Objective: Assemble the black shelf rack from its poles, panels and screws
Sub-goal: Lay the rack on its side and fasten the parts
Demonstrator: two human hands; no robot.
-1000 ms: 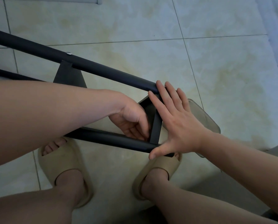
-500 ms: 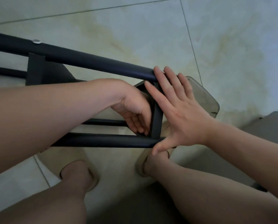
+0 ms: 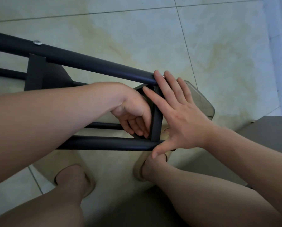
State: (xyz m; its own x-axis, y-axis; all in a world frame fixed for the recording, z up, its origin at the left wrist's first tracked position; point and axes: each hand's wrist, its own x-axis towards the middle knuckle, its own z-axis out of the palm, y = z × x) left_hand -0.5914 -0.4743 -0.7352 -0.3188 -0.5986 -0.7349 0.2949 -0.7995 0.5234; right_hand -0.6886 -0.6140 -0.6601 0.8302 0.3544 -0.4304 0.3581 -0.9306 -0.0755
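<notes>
Pale floor tiles (image 3: 137, 30) underfoot. Right hand (image 3: 184, 122), fingers straight, presses end panel (image 3: 156, 122) from 3 o'clock; left hand (image 3: 133, 115) curls fingers, holding its inner face. Align poles (image 3: 96, 64) square before fastening.

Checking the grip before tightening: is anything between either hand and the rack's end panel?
Nothing visible. The right hand lies flat on the outer face of the end panel, fingertips by the upper pole, thumb at the lower pole. The left hand reaches in between the poles, fingers curled against the inner face.
</notes>
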